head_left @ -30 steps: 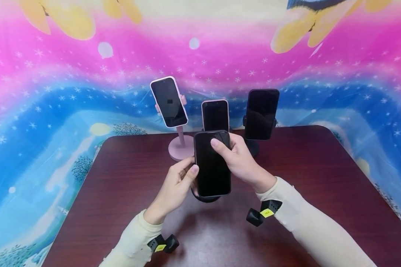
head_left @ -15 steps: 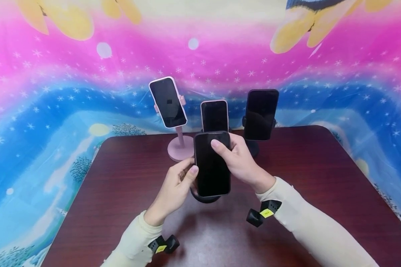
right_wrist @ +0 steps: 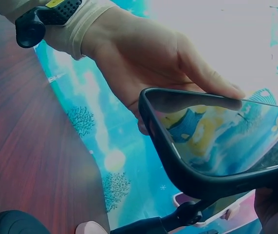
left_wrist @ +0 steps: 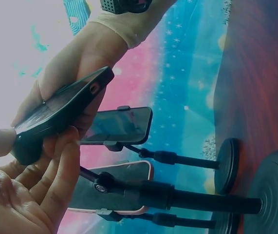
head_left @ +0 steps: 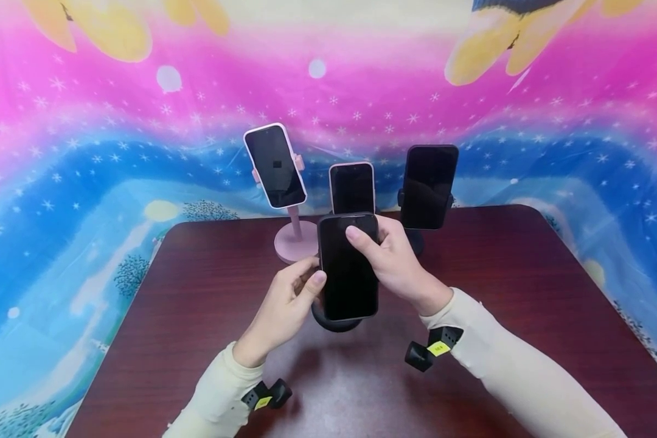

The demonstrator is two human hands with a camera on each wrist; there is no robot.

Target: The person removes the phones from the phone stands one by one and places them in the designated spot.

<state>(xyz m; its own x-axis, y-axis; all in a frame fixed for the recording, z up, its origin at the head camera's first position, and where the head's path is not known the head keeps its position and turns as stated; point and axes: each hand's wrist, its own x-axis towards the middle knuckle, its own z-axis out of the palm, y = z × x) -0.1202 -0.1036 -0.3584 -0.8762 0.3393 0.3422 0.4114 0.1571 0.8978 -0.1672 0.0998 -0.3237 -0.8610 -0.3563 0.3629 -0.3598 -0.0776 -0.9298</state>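
Note:
A black-cased smartphone stands upright, screen toward me, at the middle of the head view. My left hand grips its left edge, thumb at the front side and fingers behind. From the right, my right hand holds the upper part, its thumb pressed flat on the screen and its fingers wrapped behind. Behind the phone is a black phone stand, whose post and round base show in the left wrist view. Fingers and phone hide the stand's clamp, so its fit on the phone cannot be told.
Behind, a white-framed phone sits tilted in a pink stand. A pink-edged phone and another black phone stand on black stands. The dark wooden table ends at a colourful cloth backdrop.
Both hands keep their hold on the phone with almost no movement. The whole head view shifts very slightly.

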